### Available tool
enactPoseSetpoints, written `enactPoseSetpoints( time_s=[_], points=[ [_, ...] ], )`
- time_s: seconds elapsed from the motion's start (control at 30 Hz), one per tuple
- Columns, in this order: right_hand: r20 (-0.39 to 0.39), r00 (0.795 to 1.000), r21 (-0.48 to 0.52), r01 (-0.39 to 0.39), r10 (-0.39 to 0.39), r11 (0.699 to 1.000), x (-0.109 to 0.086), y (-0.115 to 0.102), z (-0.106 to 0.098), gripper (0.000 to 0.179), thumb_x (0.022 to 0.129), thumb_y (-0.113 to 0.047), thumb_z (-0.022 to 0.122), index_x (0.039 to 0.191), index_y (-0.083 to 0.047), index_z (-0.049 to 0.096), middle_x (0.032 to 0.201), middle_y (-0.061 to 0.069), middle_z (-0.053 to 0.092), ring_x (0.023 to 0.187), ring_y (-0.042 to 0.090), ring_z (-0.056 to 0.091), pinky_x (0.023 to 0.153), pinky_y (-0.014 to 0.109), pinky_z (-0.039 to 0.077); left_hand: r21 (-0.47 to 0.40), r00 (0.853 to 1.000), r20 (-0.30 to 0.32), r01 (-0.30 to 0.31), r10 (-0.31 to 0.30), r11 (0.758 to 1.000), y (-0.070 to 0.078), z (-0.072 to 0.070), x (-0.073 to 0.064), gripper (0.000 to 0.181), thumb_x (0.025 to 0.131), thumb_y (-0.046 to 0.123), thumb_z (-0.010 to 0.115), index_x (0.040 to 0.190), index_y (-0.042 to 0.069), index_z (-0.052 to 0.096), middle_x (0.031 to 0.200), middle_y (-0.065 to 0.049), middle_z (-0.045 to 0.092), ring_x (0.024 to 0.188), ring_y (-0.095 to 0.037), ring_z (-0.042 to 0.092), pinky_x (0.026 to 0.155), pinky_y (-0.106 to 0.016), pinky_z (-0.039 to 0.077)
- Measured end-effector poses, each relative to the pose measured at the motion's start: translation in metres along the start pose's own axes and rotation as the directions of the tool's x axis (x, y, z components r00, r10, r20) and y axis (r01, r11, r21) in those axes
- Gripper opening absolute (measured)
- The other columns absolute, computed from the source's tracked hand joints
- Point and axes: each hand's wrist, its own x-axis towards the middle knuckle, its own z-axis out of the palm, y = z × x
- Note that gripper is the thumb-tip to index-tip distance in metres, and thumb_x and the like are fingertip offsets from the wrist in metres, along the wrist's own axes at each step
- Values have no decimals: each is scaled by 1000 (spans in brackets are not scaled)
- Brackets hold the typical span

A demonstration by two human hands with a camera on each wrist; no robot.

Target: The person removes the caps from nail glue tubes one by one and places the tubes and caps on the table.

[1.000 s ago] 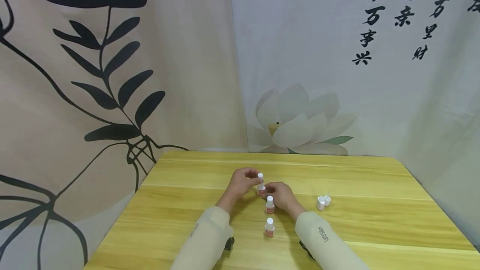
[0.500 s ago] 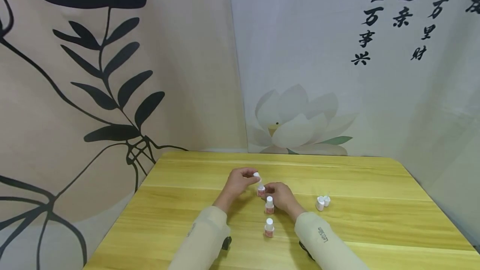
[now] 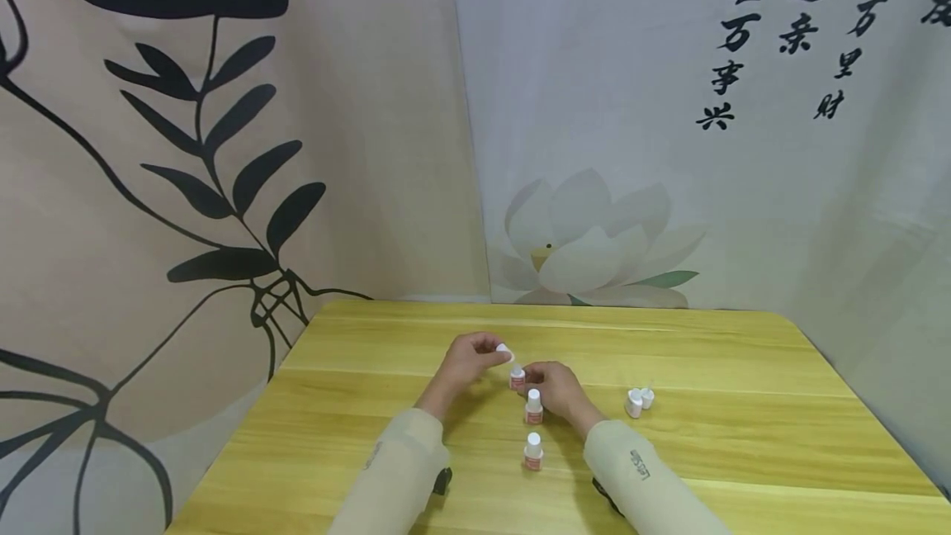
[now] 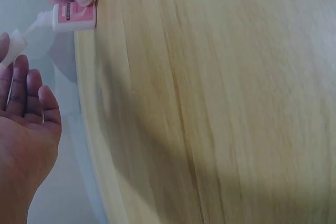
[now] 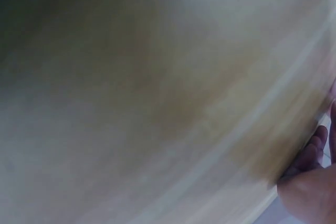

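squeeze bottle (image 3: 517,379), uncapped: a small white plastic body with a pink printed label, a narrower white neck and a thin, pale nozzle. it stands upright on the counter (image 3: 357,403), farthest in a rough row with a nearer capped bottle (image 3: 534,409) and the nearest capped bottle (image 3: 533,453), both similarly white with reddish labels. the right hand (image 3: 557,385) grips its lower body between thumb and fingers. the left hand (image 3: 466,362) pinches a white cap (image 4: 16,45), held tilted just beside the nozzle tip.
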Motion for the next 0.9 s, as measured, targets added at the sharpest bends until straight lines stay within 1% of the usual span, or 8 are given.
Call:
enactPoseSetpoints(
  time_s=[0.17,0.47,0.6,0.7,0.8,0.9],
  points=[
    [-6,1000,-4,17,-17,1000,-2,-1,-1,20,88,-19,76,105,-8,74,92,0,70,91,20,64,87,44,51,-12,999,11,32,-32,999,-2,-3,-1,19,88,23,77,100,11,70,96,-2,66,89,-19,59,79,-46,53],
    [-5,1000,5,29,-29,1000,-3,-1,-1,19,87,-16,76,104,-7,74,91,-1,70,89,19,64,85,43,51,5,1000,14,20,-20,1000,-5,-7,-2,19,88,15,75,103,6,67,93,-3,64,84,-18,57,75,-40,51],
    [-3,1000,-1,22,-22,1000,-2,-2,-1,19,87,-15,76,104,-7,74,90,-1,69,89,18,63,86,43,51,7,999,18,42,-42,999,-7,-9,-1,26,89,14,73,111,2,68,98,-3,67,88,-18,59,77,-39,51],
    [-1,1000,1,23,-23,1000,-2,-2,-2,19,87,-14,77,105,-7,74,90,0,69,88,18,63,85,43,51,14,997,18,72,-72,997,-9,-10,-1,29,90,15,73,116,2,69,105,-3,68,94,-18,60,81,-36,51],
    [3,1000,5,28,-28,1000,-2,-1,-2,18,87,-14,77,104,-7,75,90,-1,70,88,17,63,85,43,51,25,997,22,79,-80,997,-10,-11,-2,25,90,14,72,113,4,71,105,-4,69,95,-19,61,80,-34,51],
    [4,999,7,33,-33,999,-1,0,-2,17,87,-14,77,102,-7,75,89,-1,70,87,16,63,84,42,51,27,996,36,80,-81,996,-11,-12,-3,20,90,13,72,109,5,72,102,-4,69,93,-19,61,80,-35,52]
  ],
)
